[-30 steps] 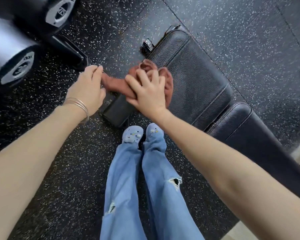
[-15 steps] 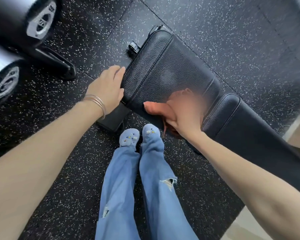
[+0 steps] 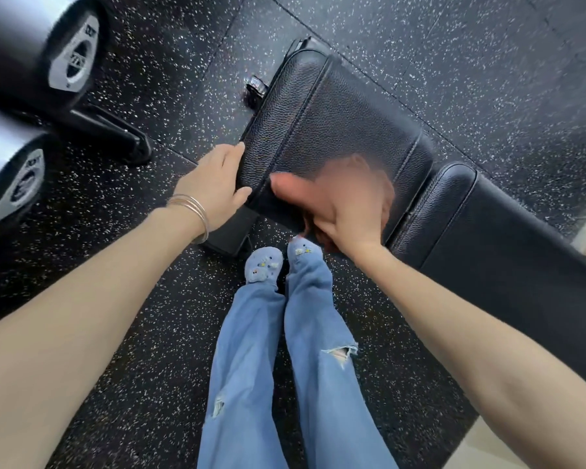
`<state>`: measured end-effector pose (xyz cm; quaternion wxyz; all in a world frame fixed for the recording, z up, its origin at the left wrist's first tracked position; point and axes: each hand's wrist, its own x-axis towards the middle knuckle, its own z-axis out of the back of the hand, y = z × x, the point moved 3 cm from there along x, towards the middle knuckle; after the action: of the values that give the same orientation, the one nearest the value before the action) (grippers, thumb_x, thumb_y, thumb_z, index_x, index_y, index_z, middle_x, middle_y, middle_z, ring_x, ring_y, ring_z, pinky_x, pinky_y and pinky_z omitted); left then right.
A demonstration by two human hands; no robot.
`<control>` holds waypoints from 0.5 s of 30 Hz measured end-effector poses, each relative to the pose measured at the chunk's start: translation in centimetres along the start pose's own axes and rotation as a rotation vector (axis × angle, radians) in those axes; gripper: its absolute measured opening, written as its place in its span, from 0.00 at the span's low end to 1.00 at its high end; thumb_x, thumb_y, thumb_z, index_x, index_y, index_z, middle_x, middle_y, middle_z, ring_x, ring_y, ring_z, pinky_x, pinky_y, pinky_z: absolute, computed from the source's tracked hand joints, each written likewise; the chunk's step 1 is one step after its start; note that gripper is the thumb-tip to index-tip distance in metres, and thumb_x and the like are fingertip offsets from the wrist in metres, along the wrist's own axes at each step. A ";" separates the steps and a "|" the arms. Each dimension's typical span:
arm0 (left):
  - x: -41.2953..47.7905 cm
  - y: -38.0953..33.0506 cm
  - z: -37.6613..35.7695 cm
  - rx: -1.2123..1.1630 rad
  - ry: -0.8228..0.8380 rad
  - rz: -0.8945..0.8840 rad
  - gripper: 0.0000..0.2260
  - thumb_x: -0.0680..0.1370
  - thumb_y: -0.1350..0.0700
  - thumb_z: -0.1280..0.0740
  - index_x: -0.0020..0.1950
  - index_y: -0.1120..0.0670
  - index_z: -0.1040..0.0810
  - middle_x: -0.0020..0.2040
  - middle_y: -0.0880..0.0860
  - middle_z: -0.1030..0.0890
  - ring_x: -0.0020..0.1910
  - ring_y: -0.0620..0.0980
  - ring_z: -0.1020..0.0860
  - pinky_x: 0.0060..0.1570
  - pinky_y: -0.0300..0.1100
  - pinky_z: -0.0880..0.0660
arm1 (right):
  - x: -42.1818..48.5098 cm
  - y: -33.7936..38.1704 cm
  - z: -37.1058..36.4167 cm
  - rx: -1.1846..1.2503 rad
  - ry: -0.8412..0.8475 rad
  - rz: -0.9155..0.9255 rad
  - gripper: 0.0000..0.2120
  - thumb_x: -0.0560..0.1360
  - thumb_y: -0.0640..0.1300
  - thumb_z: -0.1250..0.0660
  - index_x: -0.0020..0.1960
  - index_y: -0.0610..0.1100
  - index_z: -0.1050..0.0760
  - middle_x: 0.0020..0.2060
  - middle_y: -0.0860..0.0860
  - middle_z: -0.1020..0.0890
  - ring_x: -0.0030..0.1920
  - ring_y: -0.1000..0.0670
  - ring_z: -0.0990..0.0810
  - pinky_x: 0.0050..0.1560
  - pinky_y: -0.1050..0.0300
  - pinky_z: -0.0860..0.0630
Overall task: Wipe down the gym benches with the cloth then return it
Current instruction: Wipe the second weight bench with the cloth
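While my right hand [image 3: 342, 204] is smeared with motion blur over the near end of the bench pad [image 3: 335, 123] at 12 o'clock, I'd say I'm mid-wipe here, with the left hand [image 3: 217, 184] lying flat and straight-fingered against the pad's edge at 11 to steady things. Next move, I reckon, calls for sweeping on toward the second pad [image 3: 487, 238] at 2 o'clock. Cloth [image 3: 313, 231] is mostly buried under the right palm, just a reddish scrap poking out, and honestly I can't tell if those fingers grip it or just press.
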<state>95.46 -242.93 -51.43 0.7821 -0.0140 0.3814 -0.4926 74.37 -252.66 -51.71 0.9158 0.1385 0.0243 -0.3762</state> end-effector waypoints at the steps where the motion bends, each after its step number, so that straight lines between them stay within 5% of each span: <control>1: 0.1 -0.4 -0.1 -0.001 -0.018 -0.004 0.31 0.79 0.50 0.39 0.77 0.58 0.48 0.73 0.57 0.41 0.71 0.58 0.38 0.66 0.56 0.33 | -2.2 -0.9 -0.1 -0.013 0.012 0.015 0.29 0.59 0.48 0.22 0.59 0.43 0.22 0.50 0.36 0.23 0.48 0.33 0.25 0.46 0.41 0.29; 7: 0.4 -2.0 -0.8 0.023 -0.036 0.043 0.36 0.77 0.47 0.36 0.77 0.58 0.51 0.76 0.60 0.47 0.73 0.60 0.44 0.69 0.56 0.38 | -1.8 -1.6 0.1 -0.031 0.002 0.131 0.25 0.59 0.48 0.21 0.55 0.43 0.20 0.49 0.39 0.20 0.47 0.34 0.23 0.45 0.42 0.27; 12: 0.3 -1.4 -0.4 0.086 -0.010 0.019 0.37 0.77 0.46 0.36 0.77 0.57 0.51 0.76 0.58 0.47 0.73 0.59 0.44 0.69 0.56 0.37 | 10.0 1.3 0.9 -0.023 -0.127 -0.182 0.24 0.67 0.56 0.32 0.62 0.51 0.26 0.58 0.45 0.25 0.55 0.39 0.28 0.50 0.46 0.33; 15: 0.4 -1.9 0.0 0.116 -0.041 -0.002 0.36 0.77 0.47 0.35 0.77 0.59 0.50 0.76 0.59 0.47 0.74 0.59 0.45 0.70 0.55 0.39 | 11.5 1.6 0.8 -0.057 -0.103 -0.203 0.26 0.68 0.58 0.33 0.65 0.53 0.29 0.60 0.45 0.27 0.57 0.40 0.30 0.51 0.47 0.33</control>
<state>94.11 -244.24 -50.88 0.7887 0.0209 0.3361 -0.5144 83.69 -259.62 -52.24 0.8766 0.0896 0.0017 -0.4729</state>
